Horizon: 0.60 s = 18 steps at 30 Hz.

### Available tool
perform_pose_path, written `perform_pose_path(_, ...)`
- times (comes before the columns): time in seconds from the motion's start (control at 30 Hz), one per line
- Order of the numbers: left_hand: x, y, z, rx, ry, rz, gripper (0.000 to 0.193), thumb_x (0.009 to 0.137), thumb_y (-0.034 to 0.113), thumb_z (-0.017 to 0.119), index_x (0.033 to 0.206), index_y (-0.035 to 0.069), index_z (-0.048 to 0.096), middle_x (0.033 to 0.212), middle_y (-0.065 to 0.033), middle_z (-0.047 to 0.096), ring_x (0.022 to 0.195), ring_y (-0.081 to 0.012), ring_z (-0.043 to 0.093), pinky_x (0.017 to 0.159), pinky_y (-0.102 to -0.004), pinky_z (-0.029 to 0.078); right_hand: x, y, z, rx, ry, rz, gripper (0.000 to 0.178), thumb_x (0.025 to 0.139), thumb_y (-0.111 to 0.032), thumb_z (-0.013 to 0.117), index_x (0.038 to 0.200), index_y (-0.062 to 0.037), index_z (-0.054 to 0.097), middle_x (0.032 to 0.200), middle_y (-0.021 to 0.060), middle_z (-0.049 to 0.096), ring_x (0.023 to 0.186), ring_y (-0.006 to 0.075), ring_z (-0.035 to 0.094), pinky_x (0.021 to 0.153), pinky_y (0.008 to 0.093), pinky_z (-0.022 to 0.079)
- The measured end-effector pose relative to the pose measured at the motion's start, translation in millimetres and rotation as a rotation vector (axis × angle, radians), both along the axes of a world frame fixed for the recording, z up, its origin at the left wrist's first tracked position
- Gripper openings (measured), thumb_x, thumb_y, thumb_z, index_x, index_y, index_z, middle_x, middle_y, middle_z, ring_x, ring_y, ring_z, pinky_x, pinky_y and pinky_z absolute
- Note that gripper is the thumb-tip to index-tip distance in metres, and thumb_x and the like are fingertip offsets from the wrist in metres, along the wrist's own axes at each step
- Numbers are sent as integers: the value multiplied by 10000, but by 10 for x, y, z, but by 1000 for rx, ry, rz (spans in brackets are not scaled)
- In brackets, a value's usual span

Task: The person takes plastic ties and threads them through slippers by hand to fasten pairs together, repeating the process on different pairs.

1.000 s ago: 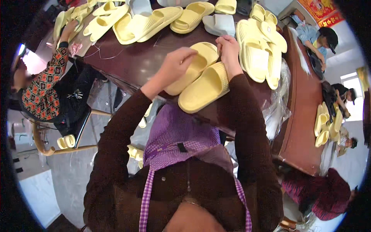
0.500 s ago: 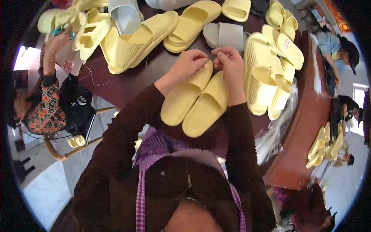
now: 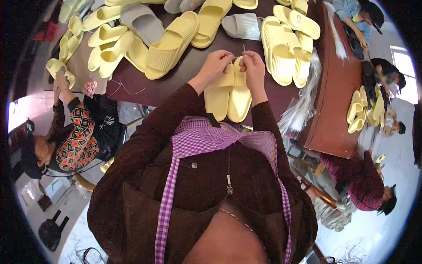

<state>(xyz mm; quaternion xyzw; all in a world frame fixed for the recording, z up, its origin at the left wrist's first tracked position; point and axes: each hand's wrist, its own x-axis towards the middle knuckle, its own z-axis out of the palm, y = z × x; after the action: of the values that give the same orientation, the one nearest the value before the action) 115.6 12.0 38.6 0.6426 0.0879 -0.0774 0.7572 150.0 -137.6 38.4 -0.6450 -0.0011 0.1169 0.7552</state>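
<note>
Fingers of left hand (image 3: 215, 66) and right hand (image 3: 254, 69) pinch closed, grip contents unclear; bracing the near yellow slippers (image 3: 239, 102) should help.

Bright window (image 3: 408, 72); reddish-brown table (image 3: 332, 103)

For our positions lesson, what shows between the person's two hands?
In the head view, ends of two yellow slippers show between the left hand and the right hand.

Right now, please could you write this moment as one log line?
left hand: curled, at far end of yellow slipper pair; right hand: curled, same end; nearby: grey slippers, other yellow slippers; surface: dark red table
</note>
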Motion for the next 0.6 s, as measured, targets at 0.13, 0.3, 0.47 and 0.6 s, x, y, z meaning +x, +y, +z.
perform_pose_path(0.13,-35,9,26,-5,-2,12,214,879,190,554,972,9,620,776,12,570,627,-61,501,545,-200,403,-162,30,85,0,-18,28,114,863,-58,553,968,-14,568,690,2,554,566,53,486,499,196,389)
perform_pose_path(0.3,-35,32,73,16,-72,-28,214,869,179,555,950,-6,624,752,-2,575,607,-70,502,534,-214,409,-240,-34,146,-40,-55,-15,105,853,-72,581,945,-25,598,676,-16,546,560,41,474,502,189,381)
perform_pose_path(0.47,20,33,131,25,-29,-69,204,862,176,561,924,-4,633,736,-5,572,593,-66,485,523,-216,396,-167,-145,54,-173,-235,18,106,850,-60,577,943,-29,616,696,-14,556,583,35,469,531,178,386)
perform_pose_path(0.6,75,25,80,-152,55,-110,182,854,170,573,879,0,632,712,-2,552,576,-66,474,506,-215,374,-162,-144,56,-338,-371,14,95,833,-49,590,912,-19,636,723,-10,581,613,35,494,561,181,407)
